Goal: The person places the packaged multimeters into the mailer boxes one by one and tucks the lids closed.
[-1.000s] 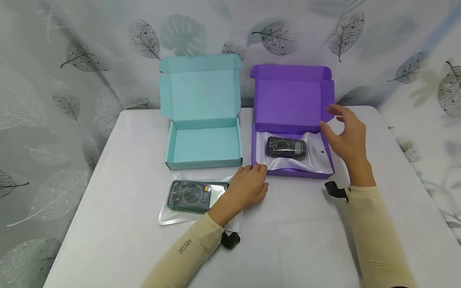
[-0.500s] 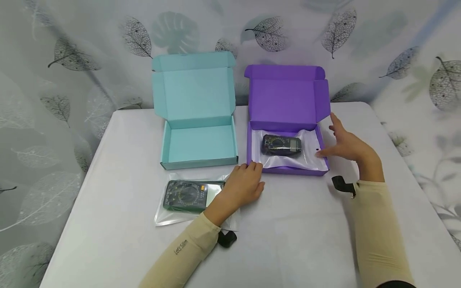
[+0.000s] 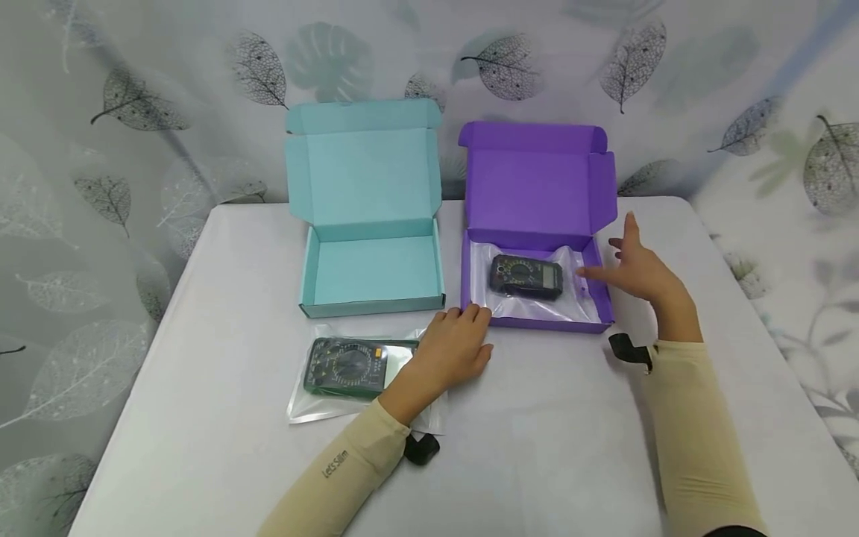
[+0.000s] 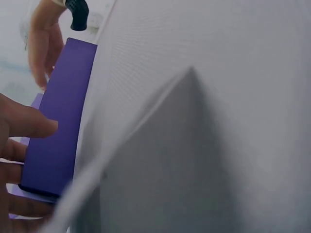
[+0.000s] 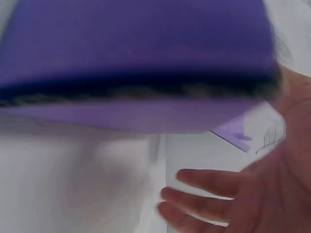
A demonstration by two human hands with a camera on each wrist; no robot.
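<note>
The purple box [image 3: 542,186] stands with its lid raised. Inside lies a black multimeter [image 3: 526,277] in a clear bag [image 3: 506,307]. My left hand [image 3: 452,347] grips the box's front-left corner; in the left wrist view its thumb [image 4: 41,124] lies before the front wall while some fingers go behind the wall. Over the box's right side reaches my right hand [image 3: 637,272], its thumb [image 3: 593,274] at the bag's right end and its other fingers spread outside the box. The right wrist view shows those fingers [image 5: 204,182] extended, with the thumb tip hidden.
To the left, a light-blue box [image 3: 376,272] stands open with a bare floor. In front of it lies a larger multimeter [image 3: 345,365] in a clear bag, partly beneath my left forearm. A leaf-print curtain [image 3: 376,45] hangs behind the white table [image 3: 537,440].
My right hand has come down from above the box's right edge, and its thumb has moved left inside. The bag's right end has been pushed inward. My left hand stays at its corner.
</note>
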